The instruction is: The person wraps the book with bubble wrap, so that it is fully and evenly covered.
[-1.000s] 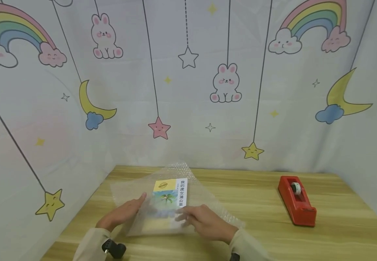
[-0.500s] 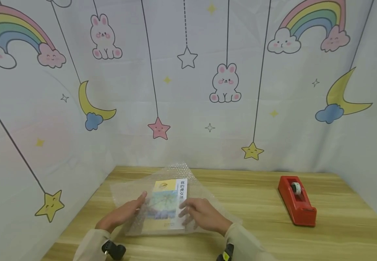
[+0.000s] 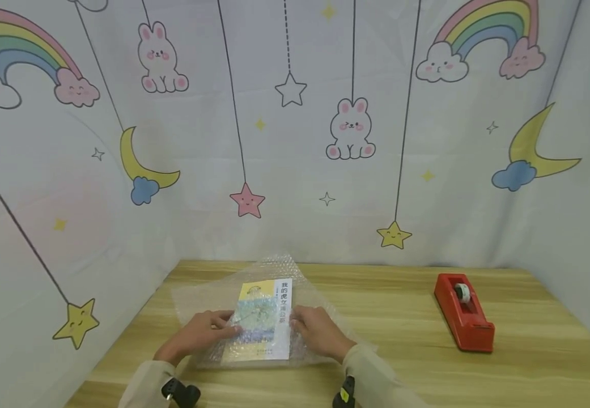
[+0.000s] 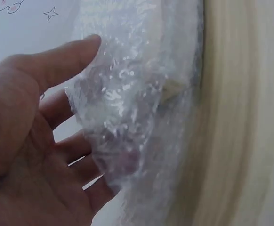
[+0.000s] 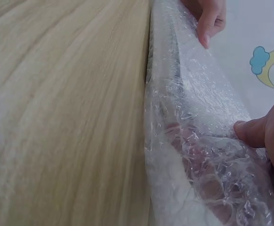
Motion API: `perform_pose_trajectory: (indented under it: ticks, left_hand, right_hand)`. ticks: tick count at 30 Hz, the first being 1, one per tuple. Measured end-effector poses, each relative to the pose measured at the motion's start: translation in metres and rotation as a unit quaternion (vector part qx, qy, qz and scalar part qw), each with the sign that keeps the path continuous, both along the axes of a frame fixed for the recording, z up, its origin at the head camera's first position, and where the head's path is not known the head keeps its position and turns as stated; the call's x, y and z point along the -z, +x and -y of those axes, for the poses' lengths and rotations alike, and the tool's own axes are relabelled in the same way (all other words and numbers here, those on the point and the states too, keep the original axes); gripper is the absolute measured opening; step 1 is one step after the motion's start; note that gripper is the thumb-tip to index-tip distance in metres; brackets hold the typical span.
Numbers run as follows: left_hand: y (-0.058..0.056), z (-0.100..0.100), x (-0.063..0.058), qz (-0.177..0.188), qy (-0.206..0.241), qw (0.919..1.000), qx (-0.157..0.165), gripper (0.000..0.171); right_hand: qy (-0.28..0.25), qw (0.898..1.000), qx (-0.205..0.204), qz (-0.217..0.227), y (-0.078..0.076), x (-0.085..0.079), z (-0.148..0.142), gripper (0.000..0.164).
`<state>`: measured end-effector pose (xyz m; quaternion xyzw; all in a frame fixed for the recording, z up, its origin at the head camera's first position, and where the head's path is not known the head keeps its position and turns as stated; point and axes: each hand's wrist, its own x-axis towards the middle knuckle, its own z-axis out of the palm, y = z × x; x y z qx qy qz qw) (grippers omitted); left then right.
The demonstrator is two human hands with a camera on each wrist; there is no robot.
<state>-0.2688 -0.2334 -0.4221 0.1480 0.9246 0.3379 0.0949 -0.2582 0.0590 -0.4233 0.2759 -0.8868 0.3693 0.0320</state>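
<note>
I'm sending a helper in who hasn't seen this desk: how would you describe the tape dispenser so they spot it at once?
Start at the wooden table set against the cartoon rainbow backdrop. On its right side, well apart from the bubble wrap and book, sits the tape dispenser. It is the only red thing there: a long, low block with a small roll of tape set in its top.

Both hands forward, left hand (image 3: 198,334) and right hand (image 3: 317,334) palm-down, fingers curled inward toward each other.
</note>
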Motion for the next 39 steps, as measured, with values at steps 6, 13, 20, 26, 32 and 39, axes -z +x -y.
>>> perform_pose_trajectory:
  ticks: [6, 13, 20, 26, 32, 39]
  left_hand:
    - [-0.002, -0.003, 0.004, -0.021, 0.005, 0.9996, -0.018, 0.025]
    - [-0.001, -0.006, 0.008, -0.05, -0.014, 0.9964, -0.068, 0.028]
    - [-0.002, -0.011, 0.006, -0.067, -0.027, 0.9941, -0.08, 0.036]
    - [-0.004, -0.015, 0.006, -0.092, -0.046, 0.9919, -0.074, 0.038]
    - [-0.004, -0.019, 0.005, -0.099, -0.072, 0.9892, -0.08, 0.044]
    - [-0.005, -0.021, 0.005, -0.115, -0.092, 0.9859, -0.079, 0.045]
  right_hand:
    - [0.015, 1.0, 0.017, -0.005, 0.0, 0.004, 0.001, 0.025]
    - [0.03, 0.999, 0.024, 0.006, 0.002, 0.005, 0.004, 0.019]
    - [0.05, 0.998, 0.045, -0.006, 0.0, 0.007, 0.005, 0.021]
    - [0.098, 0.992, 0.077, -0.023, -0.001, 0.007, 0.004, 0.015]
    - [0.143, 0.983, 0.103, -0.042, 0.004, 0.004, 0.008, 0.034]
    - [0.216, 0.967, 0.099, -0.094, 0.016, -0.001, 0.02, 0.05]
